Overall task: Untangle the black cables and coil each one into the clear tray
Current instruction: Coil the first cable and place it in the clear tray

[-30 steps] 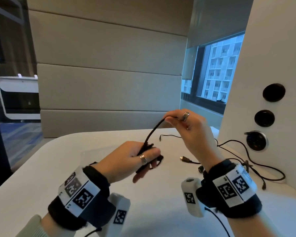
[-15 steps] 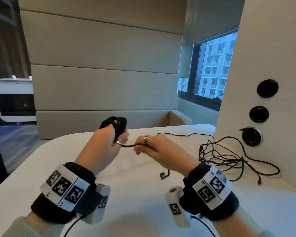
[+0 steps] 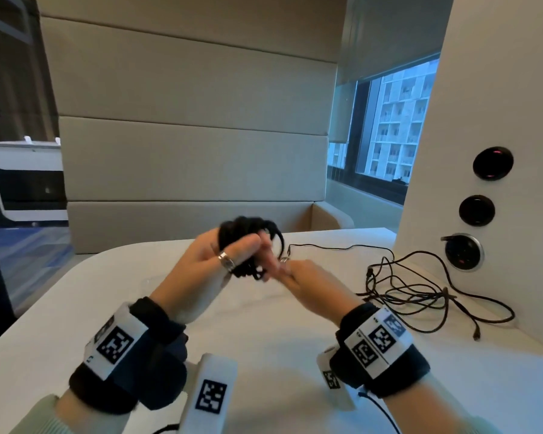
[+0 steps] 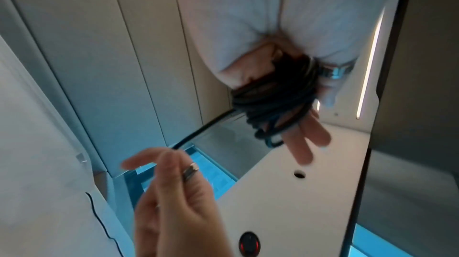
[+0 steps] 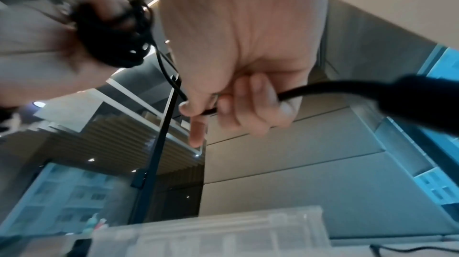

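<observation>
Above the white table point(image 3: 264, 346) my left hand point(image 3: 248, 255) holds up a black cable coil point(image 3: 242, 228) wound round its fingers, with the thumb pressed on the loops. In the left wrist view the coil point(image 4: 275, 100) wraps the outstretched fingers point(image 4: 308, 139). Just to the right, my right hand point(image 3: 282, 267) grips the short free end of that cable point(image 5: 310, 90), its fingers point(image 5: 248, 104) curled round it. A tangle of more black cables point(image 3: 405, 292) lies on the table at the right. The clear tray point(image 5: 211, 228) shows below my right hand and only faintly in the head view.
A white wall panel point(image 3: 499, 104) with round black sockets point(image 3: 463, 252) stands at the table's right edge, and one cable runs to it. A beige padded bench back point(image 3: 185, 158) is behind the table. A window point(image 3: 395, 126) is at the far right.
More cable has been wound onto my left hand and the coil is thicker. My right hand has come in close to it, and the hanging end has lifted off the table.
</observation>
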Tool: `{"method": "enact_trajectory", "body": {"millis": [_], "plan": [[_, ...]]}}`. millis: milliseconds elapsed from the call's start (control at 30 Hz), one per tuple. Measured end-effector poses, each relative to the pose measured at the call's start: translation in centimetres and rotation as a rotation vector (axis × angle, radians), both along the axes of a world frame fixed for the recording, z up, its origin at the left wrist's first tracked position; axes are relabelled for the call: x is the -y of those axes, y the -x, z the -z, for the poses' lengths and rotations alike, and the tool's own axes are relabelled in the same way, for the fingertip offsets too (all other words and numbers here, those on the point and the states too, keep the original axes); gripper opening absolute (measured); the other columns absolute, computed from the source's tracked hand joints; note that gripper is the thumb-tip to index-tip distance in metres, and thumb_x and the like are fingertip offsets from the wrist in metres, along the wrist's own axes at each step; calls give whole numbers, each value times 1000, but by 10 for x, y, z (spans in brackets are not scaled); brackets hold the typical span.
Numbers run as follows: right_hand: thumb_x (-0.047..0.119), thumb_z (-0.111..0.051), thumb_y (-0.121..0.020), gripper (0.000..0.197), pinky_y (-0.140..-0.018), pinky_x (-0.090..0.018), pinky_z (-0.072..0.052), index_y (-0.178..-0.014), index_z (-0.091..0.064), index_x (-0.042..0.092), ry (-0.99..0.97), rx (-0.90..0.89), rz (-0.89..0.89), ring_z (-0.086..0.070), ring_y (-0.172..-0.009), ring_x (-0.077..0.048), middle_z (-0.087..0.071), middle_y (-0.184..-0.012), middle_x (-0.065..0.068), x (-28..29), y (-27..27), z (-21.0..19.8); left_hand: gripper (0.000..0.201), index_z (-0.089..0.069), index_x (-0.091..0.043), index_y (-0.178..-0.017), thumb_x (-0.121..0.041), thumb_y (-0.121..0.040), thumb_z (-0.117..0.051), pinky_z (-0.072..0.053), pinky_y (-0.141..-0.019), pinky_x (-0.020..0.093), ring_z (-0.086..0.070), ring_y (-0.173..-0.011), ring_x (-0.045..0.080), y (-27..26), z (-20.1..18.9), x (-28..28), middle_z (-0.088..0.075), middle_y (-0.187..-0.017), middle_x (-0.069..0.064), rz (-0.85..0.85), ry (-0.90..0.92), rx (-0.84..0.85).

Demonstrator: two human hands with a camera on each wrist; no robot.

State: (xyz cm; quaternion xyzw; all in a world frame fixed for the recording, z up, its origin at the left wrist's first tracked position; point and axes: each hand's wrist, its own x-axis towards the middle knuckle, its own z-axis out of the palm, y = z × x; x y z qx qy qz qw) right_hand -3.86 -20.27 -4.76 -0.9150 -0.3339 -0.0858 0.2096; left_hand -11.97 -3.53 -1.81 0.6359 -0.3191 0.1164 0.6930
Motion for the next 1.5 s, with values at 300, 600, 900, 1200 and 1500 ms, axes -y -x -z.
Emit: {"method": "enact_trajectory", "body": {"millis": [300, 600, 900, 1200, 1500], "plan": [[39, -44, -97, 24, -69, -33, -45, -101, -64, 26, 90, 107, -246, -54, -74, -13, -62, -79, 5, -20, 47, -31, 14, -57, -18, -105, -16, -96, -46, -45, -78, 11, -66, -88, -3, -27, 15, -30, -69, -96, -10, -614, -293, 70], [56, -53, -80, 32, -55, -37, -45, -78, -64, 27, -440, 436, -160, -48, -58, -13, -60, -66, 3, 3, 34, -47, 48, -55, -11, -65, -55, -85, -49, -45, -68, 28, -39, -36, 16, 5, -2, -3, -46, -42, 2, 0, -338, -302], [48, -38, -86, 57, -41, -14, -20, -95, -50, -7, -514, -420, -351, -25, -44, -5, -31, -54, 5, -11, 46, -40, 31, -64, -14, -65, -40, -64, -80, -54, -66, 24, -47, -30, 11, 2, 1, -17, -45, -41, -5, 295, -141, -338], [36, -42, -97, 42, -42, -12, -23, -66, -50, 8, -544, -250, -223, -27, -41, -4, -33, -48, 7, -13, 38, -37, 21, -58, 0, -78, -19, -71, -65, -46, -53, 22, -55, -44, 17, -1, -4, -12, -50, -49, 0, -48, -200, -340], [39, -35, -99, 44, -41, -15, -23, -65, -39, 12, -534, -151, -111, -28, -35, -7, -25, -37, 13, -13, 32, -37, 18, -60, -12, -86, -29, -82, -65, -45, -57, 24, -57, -53, 8, -10, 2, -4, -63, -60, -2, -563, -298, -32]]}}
